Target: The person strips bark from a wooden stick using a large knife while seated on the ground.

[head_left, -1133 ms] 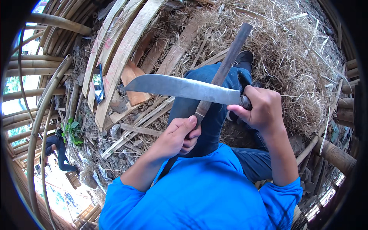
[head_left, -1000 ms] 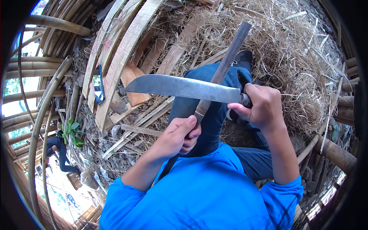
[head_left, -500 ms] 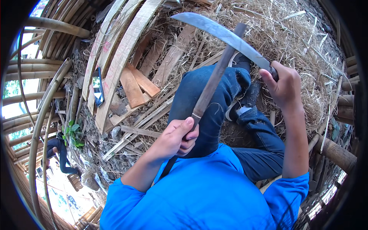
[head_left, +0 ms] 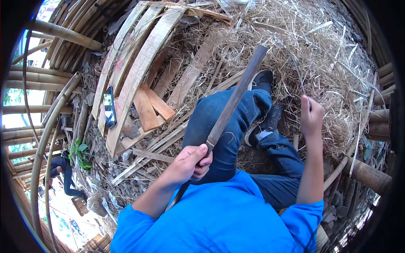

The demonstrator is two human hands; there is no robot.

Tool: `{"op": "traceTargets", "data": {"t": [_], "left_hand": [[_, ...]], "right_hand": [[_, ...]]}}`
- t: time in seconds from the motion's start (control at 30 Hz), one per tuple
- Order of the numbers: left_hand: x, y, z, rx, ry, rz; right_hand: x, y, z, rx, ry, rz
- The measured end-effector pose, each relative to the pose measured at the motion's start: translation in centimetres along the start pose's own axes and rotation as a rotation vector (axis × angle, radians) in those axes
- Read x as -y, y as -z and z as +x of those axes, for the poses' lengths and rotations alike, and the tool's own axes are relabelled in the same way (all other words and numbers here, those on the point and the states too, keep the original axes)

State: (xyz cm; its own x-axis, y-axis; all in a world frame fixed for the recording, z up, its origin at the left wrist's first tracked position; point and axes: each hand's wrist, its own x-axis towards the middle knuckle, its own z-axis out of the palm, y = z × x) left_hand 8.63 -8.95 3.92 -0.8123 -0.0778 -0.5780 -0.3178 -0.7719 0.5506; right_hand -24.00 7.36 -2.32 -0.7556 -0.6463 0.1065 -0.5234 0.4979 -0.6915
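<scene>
My left hand (head_left: 192,163) is wrapped round a dark wooden stick (head_left: 237,92) with a pale ring just above the fingers. The stick slants up and to the right across my bent knee, and its lower end runs down against my blue shirt. In my right hand (head_left: 312,117) is the handle of a machete (head_left: 301,78). Its blade is turned nearly edge-on, so only a thin line shows, pointing away over the straw. Blade and stick are apart, with the blade to the right of the stick's far end.
Wood shavings and straw (head_left: 333,109) cover the ground ahead and to the right. Long planks (head_left: 143,71), short boards (head_left: 147,109) and a phone (head_left: 109,107) lie at the left. A bamboo pole (head_left: 369,177) is at the right. Beyond the bamboo framework sits another person (head_left: 63,173).
The machete has swung off the stick to the right, its blade turning from broadside to edge-on. My right hand is lower, and the stick's far end has dropped slightly.
</scene>
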Motion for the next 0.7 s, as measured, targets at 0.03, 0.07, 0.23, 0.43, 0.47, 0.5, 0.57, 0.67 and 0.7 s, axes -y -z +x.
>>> {"op": "traceTargets", "data": {"t": [0.03, 0.07, 0.23, 0.43, 0.47, 0.5, 0.57, 0.67, 0.7], "left_hand": [[0.0, 0.0, 0.1, -0.002, 0.000, 0.003], [0.1, 0.0, 0.1, 0.010, -0.008, 0.000], [0.3, 0.2, 0.0, 0.004, -0.041, 0.002], [0.1, -0.6, 0.1, -0.045, -0.052, 0.067], [0.1, -0.5, 0.1, -0.045, -0.050, 0.064], [0.2, -0.4, 0.1, -0.032, -0.055, 0.055], [0.3, -0.2, 0.0, -0.020, -0.059, 0.043], [0.4, -0.3, 0.1, -0.015, -0.064, 0.031], [0.2, -0.7, 0.1, -0.030, -0.065, 0.055]], "right_hand": [[1.1, -0.2, -1.1, -0.033, 0.031, 0.104], [3.1, 0.0, -2.3, 0.027, 0.043, 0.188], [10.5, -0.2, -5.1, 0.281, 0.283, 0.095], [11.5, -0.8, -5.4, 0.312, 0.419, -0.209], [11.5, -0.8, -5.3, 0.315, 0.418, -0.211], [11.5, -0.9, -5.1, 0.312, 0.435, -0.224], [11.3, -1.0, -4.9, 0.312, 0.453, -0.238], [10.9, -1.3, -4.6, 0.282, 0.489, -0.244], [10.8, -1.3, -4.5, 0.266, 0.507, -0.249]]}}
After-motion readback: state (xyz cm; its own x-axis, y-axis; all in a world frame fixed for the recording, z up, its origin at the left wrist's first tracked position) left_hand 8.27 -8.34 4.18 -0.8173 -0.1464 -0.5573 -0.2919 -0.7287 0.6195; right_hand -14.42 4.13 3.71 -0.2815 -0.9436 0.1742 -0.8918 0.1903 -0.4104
